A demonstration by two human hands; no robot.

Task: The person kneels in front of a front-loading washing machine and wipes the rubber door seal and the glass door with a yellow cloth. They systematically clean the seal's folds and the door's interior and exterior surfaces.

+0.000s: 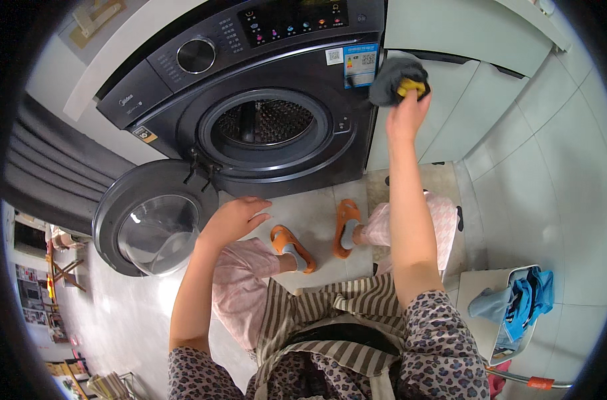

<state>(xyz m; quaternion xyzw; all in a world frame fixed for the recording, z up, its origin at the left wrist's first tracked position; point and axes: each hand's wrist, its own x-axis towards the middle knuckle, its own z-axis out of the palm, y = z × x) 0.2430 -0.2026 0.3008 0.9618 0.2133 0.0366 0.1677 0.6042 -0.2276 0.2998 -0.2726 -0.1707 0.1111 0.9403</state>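
Note:
My right hand [408,115] reaches out past the washing machine's right side and grips a bunched dark grey cloth [391,82] with a yellow patch; motion blurs it, so its exact kind is unclear. Behind the cloth are pale cabinet doors [448,75]. Empty and loosely spread, my left hand [238,217] hovers between the washer's swung-out round door [156,225] and my knee. The black front-loading Midea washing machine [288,182] faces me. Inside its round opening the perforated metal drum [283,117] shows, and no clothes are visible in the part I can see.
A light laundry basket [476,295] holding blue and grey clothes stands at the lower right, beside a curved metal rail [558,385]. A tiled wall [538,200] rises on the right. The open door juts out at left, near a dark ribbed panel [58,145].

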